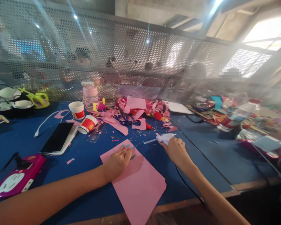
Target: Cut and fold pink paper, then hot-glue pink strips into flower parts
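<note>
A sheet of pink paper (140,184) lies at an angle on the blue table, its lower corner hanging past the front edge. On its upper part rests my left hand (118,162), palm down, the teal-nailed fingers stretched out on the paper. To the right of the sheet, my right hand (178,151) is wrapped round a pale hot glue gun (165,137). A whitish glue stick (150,141) juts out from it to the left. From under the right hand a black cord (188,184) runs toward the table's front edge.
Pink scraps (118,125) are heaped at the back with scissors (126,118). Two paper cups (76,110), a bottle (90,93) and a phone (58,137) are on the left, near a magenta power strip (21,176). A large plastic bottle (239,114) lies tilted right. Behind stands a perforated screen (135,47).
</note>
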`<state>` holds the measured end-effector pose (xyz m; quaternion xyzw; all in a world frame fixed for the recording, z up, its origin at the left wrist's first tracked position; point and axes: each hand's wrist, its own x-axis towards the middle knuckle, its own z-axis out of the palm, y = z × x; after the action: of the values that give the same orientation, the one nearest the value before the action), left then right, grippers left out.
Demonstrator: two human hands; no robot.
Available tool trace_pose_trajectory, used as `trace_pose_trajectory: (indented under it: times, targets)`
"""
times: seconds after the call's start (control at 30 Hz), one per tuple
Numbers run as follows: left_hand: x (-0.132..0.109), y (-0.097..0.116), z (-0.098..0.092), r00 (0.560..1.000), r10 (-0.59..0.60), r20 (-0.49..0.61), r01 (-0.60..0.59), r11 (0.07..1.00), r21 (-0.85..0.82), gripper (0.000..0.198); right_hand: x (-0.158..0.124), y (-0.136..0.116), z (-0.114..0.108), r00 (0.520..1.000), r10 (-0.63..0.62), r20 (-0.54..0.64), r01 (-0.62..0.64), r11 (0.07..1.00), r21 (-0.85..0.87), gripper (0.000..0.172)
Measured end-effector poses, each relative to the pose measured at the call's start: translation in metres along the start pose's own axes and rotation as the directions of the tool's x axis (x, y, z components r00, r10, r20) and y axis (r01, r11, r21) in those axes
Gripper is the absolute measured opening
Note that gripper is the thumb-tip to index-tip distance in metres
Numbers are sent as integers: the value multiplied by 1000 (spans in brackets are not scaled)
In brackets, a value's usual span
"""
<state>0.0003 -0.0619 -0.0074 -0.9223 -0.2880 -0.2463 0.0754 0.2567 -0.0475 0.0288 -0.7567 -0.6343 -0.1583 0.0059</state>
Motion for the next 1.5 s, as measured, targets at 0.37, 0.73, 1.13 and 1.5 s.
trace_pose_trajectory:
  times: [0.37,0.73,1.13,1.5]
  targets:
    - [-3,4,15,993,-89,84,77,987,141,38,14,-36,-38,922,-346,173,-43,353,934,56]
    - [0,57,-41,956,-291,41,254,888,383,60,51,-59,-16,794,-591,143,-228,-71,971,65]
    - [8,53,-41,685,-501,529,464,860,213,100,65,-36,-4,853,-518,59,-366,-515,775,45]
    - [23,-22,-53,674,115,730,114,960,-257,98,64,-33,-2,828,-559,32,-464,-654,597,38]
